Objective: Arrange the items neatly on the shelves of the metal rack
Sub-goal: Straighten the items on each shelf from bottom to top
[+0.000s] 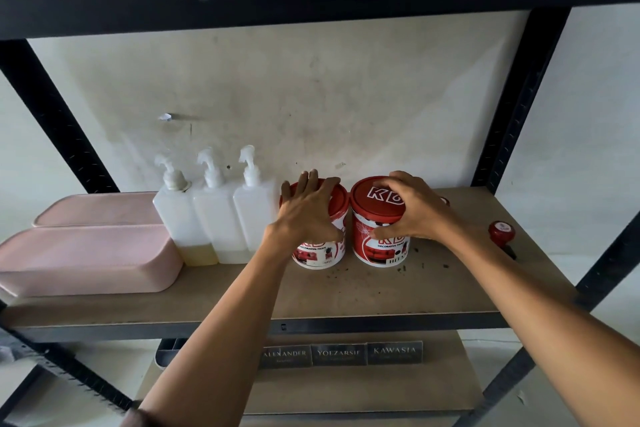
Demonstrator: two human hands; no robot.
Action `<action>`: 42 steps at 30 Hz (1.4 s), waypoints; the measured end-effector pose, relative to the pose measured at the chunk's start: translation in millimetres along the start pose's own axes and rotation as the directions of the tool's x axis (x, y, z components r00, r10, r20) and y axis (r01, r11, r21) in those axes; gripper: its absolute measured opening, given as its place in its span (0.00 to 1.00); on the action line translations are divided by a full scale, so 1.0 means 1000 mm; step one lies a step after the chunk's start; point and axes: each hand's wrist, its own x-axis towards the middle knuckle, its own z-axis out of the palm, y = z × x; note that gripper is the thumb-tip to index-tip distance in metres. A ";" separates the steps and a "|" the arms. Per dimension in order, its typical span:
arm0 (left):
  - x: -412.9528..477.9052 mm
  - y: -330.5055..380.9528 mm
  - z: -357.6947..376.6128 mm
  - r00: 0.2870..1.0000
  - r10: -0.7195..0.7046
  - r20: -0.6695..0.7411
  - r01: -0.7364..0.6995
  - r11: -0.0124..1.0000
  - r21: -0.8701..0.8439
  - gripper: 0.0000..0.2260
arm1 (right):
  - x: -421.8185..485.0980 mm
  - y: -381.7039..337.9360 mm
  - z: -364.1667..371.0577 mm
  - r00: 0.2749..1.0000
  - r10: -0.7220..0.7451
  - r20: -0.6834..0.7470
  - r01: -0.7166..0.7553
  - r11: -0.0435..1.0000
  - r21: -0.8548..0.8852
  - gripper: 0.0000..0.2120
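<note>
Two small red-and-white paint cans stand side by side in the middle of the rack's wooden shelf (311, 291). My left hand (306, 210) grips the lid and side of the left paint can (320, 253). My right hand (410, 210) grips the right paint can (379, 243), whose red lid shows white letters. Three white pump bottles (214, 218) stand in a row just left of the cans. Two pink oblong containers (86, 256) lie at the shelf's left end.
A red stamp-like object with a black handle (502, 236) lies on the shelf's right part. Black metal uprights (516, 104) frame the rack, and a dark shelf spans overhead. On the lower shelf stand three dark name plates (341, 354).
</note>
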 end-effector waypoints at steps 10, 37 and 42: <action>0.001 0.000 0.000 0.999 0.003 -0.040 -0.003 1.000 0.001 0.46 | 0.004 0.004 0.002 1.000 -0.013 -0.002 0.013 1.000 0.020 0.46; 0.008 0.096 -0.015 0.958 0.254 -0.132 -0.263 0.963 -0.057 0.41 | -0.063 0.050 -0.078 0.967 0.180 -0.179 -0.189 0.981 -0.035 0.40; 0.049 0.153 -0.013 0.966 0.260 -0.007 -0.258 0.961 0.103 0.33 | -0.082 0.075 -0.079 0.934 0.357 -0.009 -0.353 0.921 -0.165 0.38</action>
